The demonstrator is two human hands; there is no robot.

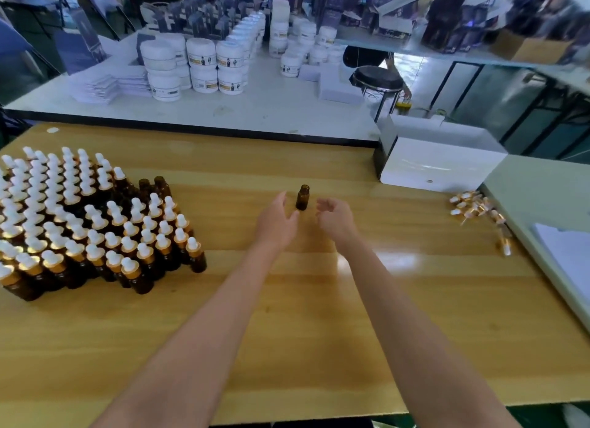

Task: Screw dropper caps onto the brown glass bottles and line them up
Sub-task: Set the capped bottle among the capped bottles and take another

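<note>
One uncapped brown glass bottle [302,197] stands upright on the wooden table [319,316], near its middle. My left hand [276,224] is just left of the bottle, fingers straight and relaxed, thumb tip near its base, not gripping it. My right hand [335,218] hovers just right of the bottle with loosely curled fingers and holds nothing. At the left stand several rows of capped bottles [79,229] with white dropper bulbs and gold collars. Two uncapped bottles [153,184] stand at the back of that block. A pile of loose dropper caps [475,207] lies at the right.
A white open box [440,162] sits at the table's back right. A grey tray with white paper [562,245] borders the right edge. Behind is a white table with stacked white jars [204,66] and a black stool [378,79].
</note>
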